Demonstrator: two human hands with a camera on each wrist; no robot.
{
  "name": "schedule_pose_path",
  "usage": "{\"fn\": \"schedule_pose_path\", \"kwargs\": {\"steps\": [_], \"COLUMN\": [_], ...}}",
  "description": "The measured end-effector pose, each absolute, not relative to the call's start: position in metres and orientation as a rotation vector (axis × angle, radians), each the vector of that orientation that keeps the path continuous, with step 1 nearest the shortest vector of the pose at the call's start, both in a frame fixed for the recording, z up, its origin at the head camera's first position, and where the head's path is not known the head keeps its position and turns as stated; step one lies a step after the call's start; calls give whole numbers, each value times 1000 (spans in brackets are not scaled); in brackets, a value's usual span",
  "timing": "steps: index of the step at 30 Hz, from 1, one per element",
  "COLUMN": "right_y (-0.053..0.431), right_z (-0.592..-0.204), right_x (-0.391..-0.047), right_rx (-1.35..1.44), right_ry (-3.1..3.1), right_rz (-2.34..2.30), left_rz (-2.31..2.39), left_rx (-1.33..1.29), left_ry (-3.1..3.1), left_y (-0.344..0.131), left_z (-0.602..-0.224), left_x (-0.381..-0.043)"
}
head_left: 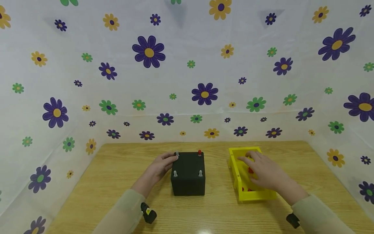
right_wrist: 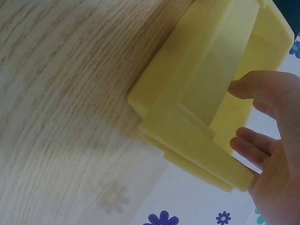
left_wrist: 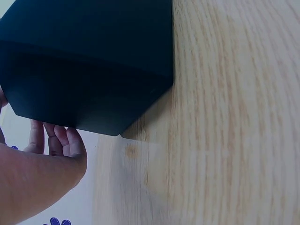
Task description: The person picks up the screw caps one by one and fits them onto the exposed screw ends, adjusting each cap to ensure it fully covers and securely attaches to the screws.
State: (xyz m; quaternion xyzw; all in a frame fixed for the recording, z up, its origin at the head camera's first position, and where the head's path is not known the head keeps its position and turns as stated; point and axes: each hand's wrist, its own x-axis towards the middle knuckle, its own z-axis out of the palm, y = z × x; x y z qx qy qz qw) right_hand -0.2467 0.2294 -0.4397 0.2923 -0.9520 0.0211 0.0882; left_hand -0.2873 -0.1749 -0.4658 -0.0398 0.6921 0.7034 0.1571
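Note:
A black box stands on the table with an upright metal post near each top corner. The post at the back right carries a red cap. My left hand rests against the box's left side, its fingertips at the back left corner by a post. In the left wrist view, the fingers reach along the box's far side. Over the yellow bin hovers my right hand, fingers spread and bent a little. Small red pieces lie inside the bin, partly hidden by that hand.
The wooden table carries the box and the bin, with a gap between them. A white cloth with printed flowers hangs behind and along both sides. Dark wrist devices sit at both sleeves.

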Motion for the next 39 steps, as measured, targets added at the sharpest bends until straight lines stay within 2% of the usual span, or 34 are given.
{"fn": "schedule_pose_path", "kwargs": {"steps": [25, 39], "right_y": [231, 229], "right_z": [-453, -459], "right_x": [-247, -245], "right_rx": [926, 941], "right_ry": [-2765, -2728], "right_rz": [46, -229], "left_rz": [2011, 2000], "left_rx": [-92, -101], "left_ry": [1985, 1998], "left_y": [-173, -174], "left_z": [-466, -464], "left_x": [-286, -285]}}
